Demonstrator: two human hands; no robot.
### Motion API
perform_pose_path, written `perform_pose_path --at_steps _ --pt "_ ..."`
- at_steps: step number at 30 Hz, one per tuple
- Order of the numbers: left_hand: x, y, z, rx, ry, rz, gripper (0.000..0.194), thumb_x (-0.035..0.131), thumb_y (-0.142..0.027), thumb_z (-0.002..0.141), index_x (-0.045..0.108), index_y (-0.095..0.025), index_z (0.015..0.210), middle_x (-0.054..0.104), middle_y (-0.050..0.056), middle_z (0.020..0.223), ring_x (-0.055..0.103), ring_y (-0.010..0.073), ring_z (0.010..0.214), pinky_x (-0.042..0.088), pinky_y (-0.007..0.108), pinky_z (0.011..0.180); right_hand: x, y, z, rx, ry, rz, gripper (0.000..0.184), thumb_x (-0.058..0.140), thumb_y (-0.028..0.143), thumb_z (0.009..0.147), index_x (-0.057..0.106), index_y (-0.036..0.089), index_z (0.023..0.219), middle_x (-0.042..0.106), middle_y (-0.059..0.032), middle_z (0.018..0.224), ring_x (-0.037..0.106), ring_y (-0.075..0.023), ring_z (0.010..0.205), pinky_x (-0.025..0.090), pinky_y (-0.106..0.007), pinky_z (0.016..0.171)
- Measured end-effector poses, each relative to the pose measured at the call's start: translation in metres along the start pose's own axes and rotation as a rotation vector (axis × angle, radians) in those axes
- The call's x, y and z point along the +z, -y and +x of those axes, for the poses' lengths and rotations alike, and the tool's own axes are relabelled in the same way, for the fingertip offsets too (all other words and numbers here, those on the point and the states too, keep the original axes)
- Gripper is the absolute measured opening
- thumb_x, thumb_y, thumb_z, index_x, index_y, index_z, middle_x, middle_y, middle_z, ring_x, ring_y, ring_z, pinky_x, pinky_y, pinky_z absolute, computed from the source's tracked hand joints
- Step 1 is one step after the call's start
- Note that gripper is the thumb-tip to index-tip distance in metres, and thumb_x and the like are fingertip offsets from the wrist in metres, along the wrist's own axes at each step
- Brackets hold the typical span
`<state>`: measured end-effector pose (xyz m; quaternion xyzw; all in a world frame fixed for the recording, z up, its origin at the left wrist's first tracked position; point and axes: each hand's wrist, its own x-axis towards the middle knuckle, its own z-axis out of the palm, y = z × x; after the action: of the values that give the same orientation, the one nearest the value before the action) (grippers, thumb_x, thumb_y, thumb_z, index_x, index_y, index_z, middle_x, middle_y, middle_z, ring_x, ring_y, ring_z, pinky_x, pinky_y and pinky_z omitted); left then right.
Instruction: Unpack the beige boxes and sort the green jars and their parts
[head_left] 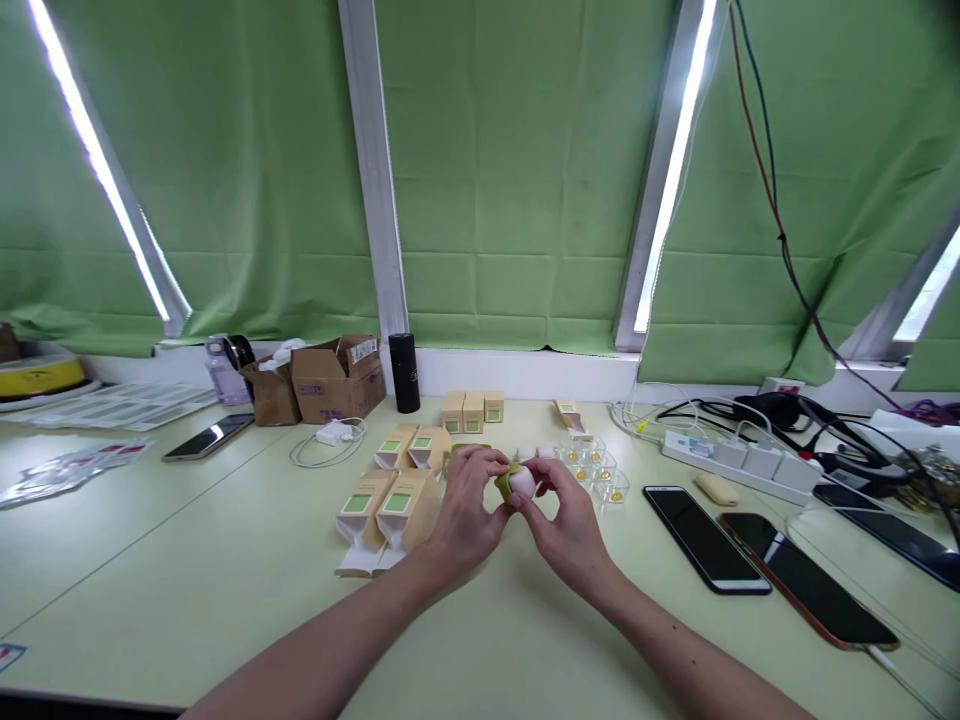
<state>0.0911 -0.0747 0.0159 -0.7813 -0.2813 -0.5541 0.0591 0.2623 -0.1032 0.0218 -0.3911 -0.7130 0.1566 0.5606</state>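
Above the middle of the table, my left hand [466, 515] pinches a small olive-green piece [503, 486] that curves around a pale, egg-shaped object [523, 482]. My right hand [568, 528] grips the pale object from the other side with thumb and fingers. What exactly the two pieces are I cannot make out. Left of my left hand stand several small tan cartons [405, 503] with green labels, the front ones with flaps folded out. Beyond my right hand sit several small clear containers [600, 466] with yellow spots inside. More pale and green pieces are partly hidden behind my fingers.
Closed tan cartons [472, 411] stand farther back, near a black cylinder [404, 373] and a brown cardboard box [339, 378]. On the right lie phones [705, 538], a power strip [739, 465] and tangled cables. A white charger [334, 432] lies left.
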Motion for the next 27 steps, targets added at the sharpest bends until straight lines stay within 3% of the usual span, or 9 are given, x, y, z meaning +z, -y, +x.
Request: perform_pose_path --at_steps 4,7,12,16,21,27 --pt "0.001 -0.002 -0.001 0.026 0.002 0.088 0.036 0.071 -0.009 0.084 0.051 -0.024 0.11 0.065 0.009 0.112 0.053 0.0289 0.114 0.049 0.05 0.096 0.002 -0.001 -0.001 -0.026 -0.006 -0.014 0.02 0.064 0.029 0.094 0.06 0.023 0.114 0.067 -0.0067 0.105 0.063 -0.0203 0.089 0.057 -0.036 0.078" --pt "-0.002 -0.007 -0.001 -0.027 0.056 0.094 0.038 0.069 -0.009 0.083 0.049 -0.024 0.112 0.062 0.01 0.116 0.053 0.0302 0.114 0.048 0.052 0.098 0.0 -0.005 -0.001 -0.146 0.0 -0.085 0.019 0.057 0.023 0.097 0.058 0.023 0.116 0.065 -0.0094 0.11 0.064 -0.0221 0.095 0.058 -0.038 0.079" --pt "-0.01 -0.014 0.001 -0.118 0.155 -0.048 0.055 0.061 -0.01 0.083 0.042 -0.024 0.133 0.054 0.015 0.129 0.056 0.0297 0.114 0.051 0.05 0.096 -0.009 -0.011 0.004 -0.342 -0.035 -0.361 0.026 0.053 0.017 0.099 0.055 0.021 0.124 0.062 -0.0142 0.119 0.062 -0.028 0.112 0.057 -0.043 0.088" --pt "-0.01 -0.017 0.002 -0.219 0.195 -0.171 0.045 0.052 -0.015 0.095 0.045 -0.025 0.138 0.056 0.013 0.128 0.062 0.0216 0.097 0.056 0.04 0.086 -0.014 -0.012 0.007 -0.466 -0.045 -0.526 0.023 0.052 0.015 0.1 0.057 0.019 0.122 0.065 -0.0146 0.115 0.063 -0.0284 0.106 0.057 -0.043 0.085" --pt "-0.005 -0.016 0.001 -0.259 0.208 -0.217 0.031 0.048 -0.021 0.101 0.054 -0.023 0.132 0.06 0.014 0.13 0.063 0.0241 0.113 0.059 0.037 0.088 -0.014 -0.008 0.009 -0.53 0.0 -0.634 0.023 0.05 0.012 0.101 0.059 0.016 0.121 0.067 -0.0148 0.112 0.064 -0.0281 0.103 0.056 -0.043 0.084" --pt "-0.001 -0.012 -0.002 -0.304 0.217 -0.22 0.032 0.05 -0.022 0.101 0.055 -0.022 0.132 0.064 0.013 0.13 0.067 0.0225 0.111 0.061 0.04 0.093 -0.014 -0.007 0.009 -0.585 0.021 -0.685 0.027 0.049 0.012 0.102 0.057 0.014 0.127 0.069 -0.0164 0.114 0.065 -0.0289 0.105 0.056 -0.045 0.087"
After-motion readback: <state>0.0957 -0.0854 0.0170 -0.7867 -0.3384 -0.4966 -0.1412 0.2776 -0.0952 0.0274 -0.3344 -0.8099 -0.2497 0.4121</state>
